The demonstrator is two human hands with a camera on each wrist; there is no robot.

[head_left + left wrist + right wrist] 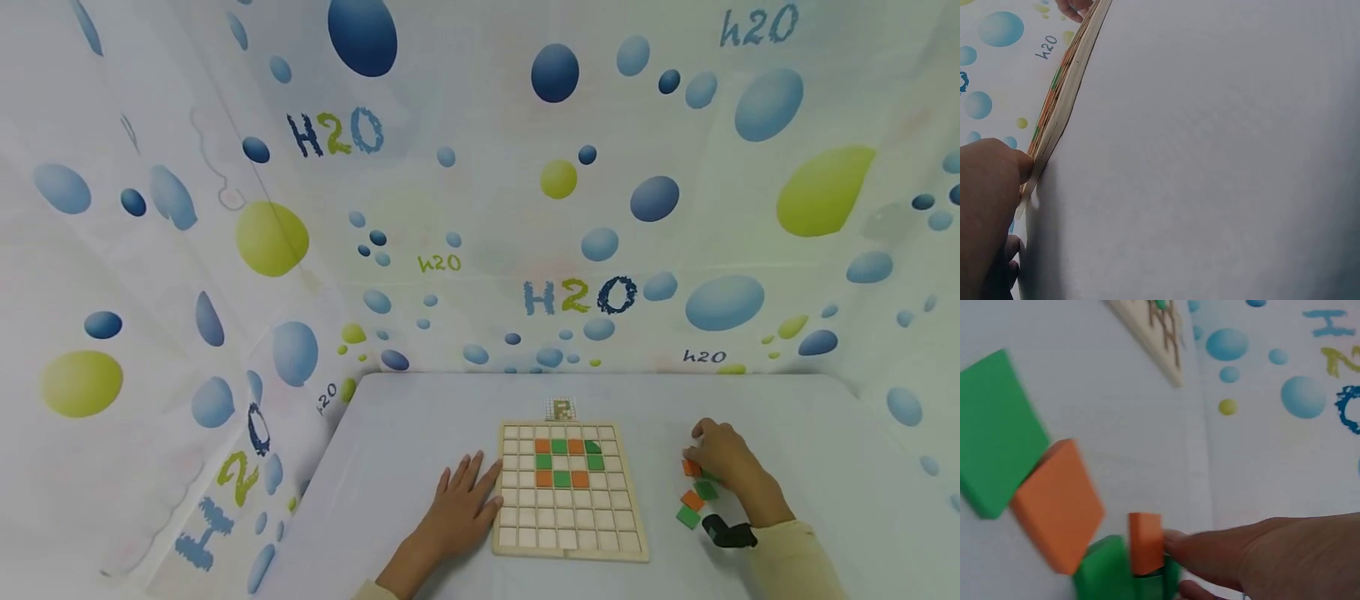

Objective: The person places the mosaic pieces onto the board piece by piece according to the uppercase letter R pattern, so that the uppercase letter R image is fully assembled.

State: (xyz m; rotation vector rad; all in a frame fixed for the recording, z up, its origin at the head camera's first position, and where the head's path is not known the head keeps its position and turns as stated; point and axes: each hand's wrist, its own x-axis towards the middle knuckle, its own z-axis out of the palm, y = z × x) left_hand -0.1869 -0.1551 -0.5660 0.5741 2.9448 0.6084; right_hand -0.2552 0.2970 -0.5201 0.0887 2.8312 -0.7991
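A square wooden grid board [566, 517] lies on the table, with orange and green tiles set in a ring in its upper cells. My left hand [459, 508] rests flat beside it, fingers spread, fingertips and thumb touching the board's left edge. To the right, my right hand [726, 457] reaches down with bent fingers over a loose group of tiles. In the right wrist view, its thumb touches an orange tile [1146, 544] above green ones [1100, 569]; the other fingertips are mostly hidden, so a pinch cannot be confirmed. Another orange tile [1060, 506] and green tile [1000, 434] lie nearby.
A small printed pattern card [561, 408] lies against the board's far edge. A black device [727, 533] sits at my right wrist. White curtains with blue and green spots [555, 179] stand behind and beside the table [420, 408].
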